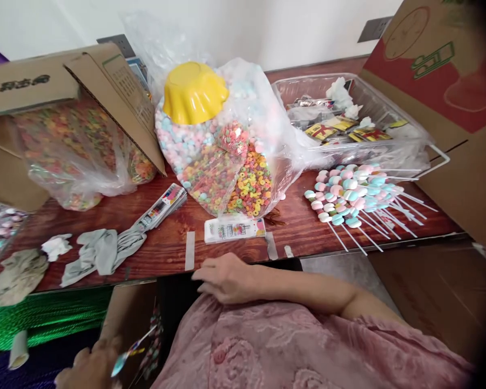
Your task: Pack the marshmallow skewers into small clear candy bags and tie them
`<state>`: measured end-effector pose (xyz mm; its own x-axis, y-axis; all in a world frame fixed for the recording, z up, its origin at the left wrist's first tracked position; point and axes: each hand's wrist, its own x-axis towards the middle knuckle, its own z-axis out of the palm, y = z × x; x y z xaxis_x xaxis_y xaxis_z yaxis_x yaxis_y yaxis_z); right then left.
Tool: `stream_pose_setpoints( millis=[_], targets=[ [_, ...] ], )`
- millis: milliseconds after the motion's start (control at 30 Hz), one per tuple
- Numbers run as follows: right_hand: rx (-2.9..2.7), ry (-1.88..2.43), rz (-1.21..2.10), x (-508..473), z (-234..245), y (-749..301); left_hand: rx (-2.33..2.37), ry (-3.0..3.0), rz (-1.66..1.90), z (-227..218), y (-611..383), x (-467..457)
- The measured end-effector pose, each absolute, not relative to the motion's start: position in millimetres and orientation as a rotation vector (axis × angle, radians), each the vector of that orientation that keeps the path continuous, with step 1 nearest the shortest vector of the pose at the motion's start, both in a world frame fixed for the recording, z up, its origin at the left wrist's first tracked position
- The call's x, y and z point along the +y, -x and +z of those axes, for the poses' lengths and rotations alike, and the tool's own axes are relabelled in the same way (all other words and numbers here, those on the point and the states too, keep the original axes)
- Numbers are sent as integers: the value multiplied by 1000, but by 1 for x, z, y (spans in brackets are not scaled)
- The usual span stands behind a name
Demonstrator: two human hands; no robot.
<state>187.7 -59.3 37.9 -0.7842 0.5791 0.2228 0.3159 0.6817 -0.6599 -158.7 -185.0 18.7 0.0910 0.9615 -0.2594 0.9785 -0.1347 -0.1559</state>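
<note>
My left hand [88, 364] is low at the left, below the table edge and smeared by motion. Against its fingers shows a small candy skewer [123, 361] with a blue piece and a white stick; whether the hand grips it is unclear. Several more skewers [150, 351] are partly visible beside it in a dark space. My right hand [227, 278] rests at the table's front edge over my lap, fingers loosely bent and apart, with nothing seen in them. Just beyond it lies a stack of printed clear wrappers [235, 230], below a bag of ring-shaped cereal [251, 183].
Marshmallow skewers [352, 194] are piled at the right, before a clear plastic bin [356, 146] of packets. A yellow bowl [195, 93] sits on a marshmallow bag [247, 92]. Cardboard boxes [117, 97] flank the table. Grey sleeves [101, 251] and green cord [52, 319] are at the left.
</note>
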Motion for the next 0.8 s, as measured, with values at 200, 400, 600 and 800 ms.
stream_pose_setpoints(
  millis=[200, 400, 600, 800],
  targets=[
    [-1844, 1504, 37, -41, 44, -331, 1278, -2909, 356, 32, 12, -90],
    [-1551, 2115, -727, -40, 76, -459, 1154, -3067, -66, 38, -125, -20],
    [-1864, 2414, -678, -21, 113, -496, 1068, -3216, 136, 10, -114, -10],
    [-1993, 2609, -437, 14, 100, -508, 907, -3078, 531, 6, -93, 0]
  ],
)
